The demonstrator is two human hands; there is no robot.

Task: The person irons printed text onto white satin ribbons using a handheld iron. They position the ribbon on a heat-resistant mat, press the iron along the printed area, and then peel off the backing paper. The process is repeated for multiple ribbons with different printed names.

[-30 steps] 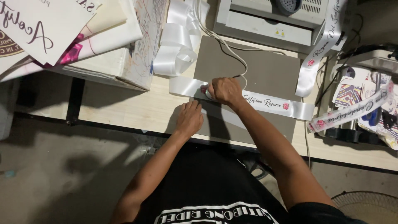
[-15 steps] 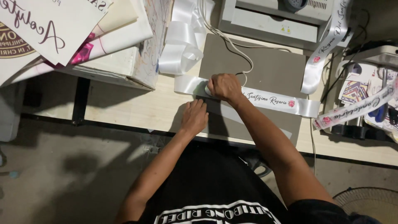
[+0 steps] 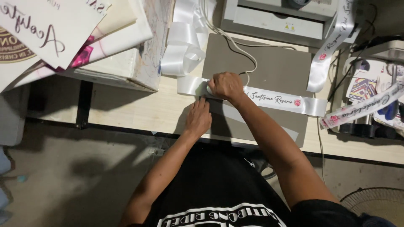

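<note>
Little has moved since the earlier frame: both hands stay at the same spot on the ribbon [image 3: 273, 100], the view only drifting. That ribbon is a glossy white satin strip lying flat across the grey mat [image 3: 269, 71], running from near the mat's left edge to its right edge, with dark script and a small red rose printed on it. Right hand [image 3: 226, 86] is curled knuckles-up, pressing something small onto the ribbon; what it grips is hidden. Left hand [image 3: 198, 118] lies flat just below, fingers together, tips touching the ribbon's lower edge near the table's [image 3: 139, 111] front edge. Loose satin loops [image 3: 183, 46] pile behind, beside the pale wooden tabletop's stacked printed sheets [image 3: 63, 29].
</note>
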